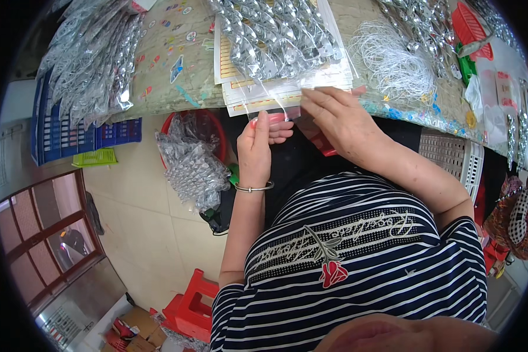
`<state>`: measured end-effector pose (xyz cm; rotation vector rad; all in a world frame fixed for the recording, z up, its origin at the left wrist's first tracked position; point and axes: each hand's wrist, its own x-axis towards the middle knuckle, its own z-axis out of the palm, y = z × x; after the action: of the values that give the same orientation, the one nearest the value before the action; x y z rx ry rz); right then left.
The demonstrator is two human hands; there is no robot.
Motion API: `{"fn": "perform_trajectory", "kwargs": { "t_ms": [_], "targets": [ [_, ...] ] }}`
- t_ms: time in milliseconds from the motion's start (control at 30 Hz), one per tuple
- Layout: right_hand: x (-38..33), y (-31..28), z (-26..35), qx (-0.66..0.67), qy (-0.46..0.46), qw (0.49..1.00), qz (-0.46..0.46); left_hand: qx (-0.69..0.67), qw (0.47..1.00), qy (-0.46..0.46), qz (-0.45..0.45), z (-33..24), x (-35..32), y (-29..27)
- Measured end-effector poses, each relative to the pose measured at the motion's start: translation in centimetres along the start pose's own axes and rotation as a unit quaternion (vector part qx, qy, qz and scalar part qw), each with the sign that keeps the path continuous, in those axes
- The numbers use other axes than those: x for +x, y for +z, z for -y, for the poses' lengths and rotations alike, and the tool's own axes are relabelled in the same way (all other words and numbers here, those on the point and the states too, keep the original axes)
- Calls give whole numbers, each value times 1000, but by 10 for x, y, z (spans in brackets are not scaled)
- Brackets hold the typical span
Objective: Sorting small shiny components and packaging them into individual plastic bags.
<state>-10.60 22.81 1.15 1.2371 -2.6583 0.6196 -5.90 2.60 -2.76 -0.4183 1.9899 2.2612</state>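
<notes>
Currently, my left hand [258, 144] grip clamped on clear plastic bag [276, 111], right hand [340, 117] pinching it at 3 o'clock, surface [176, 76] at 12 o'clock.

A coil of thin white cord [391, 61] lies on the patterned tablecloth [170, 70], well apart from a heap of shiny silver foil packets [94, 58] at the table's left end. Below the table edge, a red plastic basin [208, 126] holds more crinkled silver packets [193, 167], with a blue plastic crate [58, 138] and small green basket [95, 157] near it. A red plastic stool [189, 308] stands on the pale tiled floor [146, 229].

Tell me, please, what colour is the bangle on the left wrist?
Silver, a thin metal bangle just below the left hand; the head view shows it clearly.
</notes>
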Motion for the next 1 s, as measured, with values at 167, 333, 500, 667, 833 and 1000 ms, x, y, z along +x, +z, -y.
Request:
{"fn": "perform_trajectory", "kwargs": {
  "t_ms": [167, 333, 500, 667, 833, 1000],
  "targets": [
    [15, 21, 2, 30, -25, 999, 32, -19, 1000, 5, -6, 3, -3, -1],
    [31, 26, -14, -5, -12, 1000, -11, -28, 1000, 6, -4, 2, -4, -2],
    [19, -2, -16, -32, 62, 996, 56, -12, 1000, -1, -9, 4, -3, -4],
    [2, -21, -18, 72, 52, 996, -29, -10, 1000, 2, -11, 4, -4, -5],
    [-7, -32, -2, 66, 48, 996, -25, -7, 1000, -4, -13, 6, -2, -6],
    [4, -12, 8, 116, -4, 993, -15, 3, 1000, 10, 0, 3, -1, -4]
  ]
}}
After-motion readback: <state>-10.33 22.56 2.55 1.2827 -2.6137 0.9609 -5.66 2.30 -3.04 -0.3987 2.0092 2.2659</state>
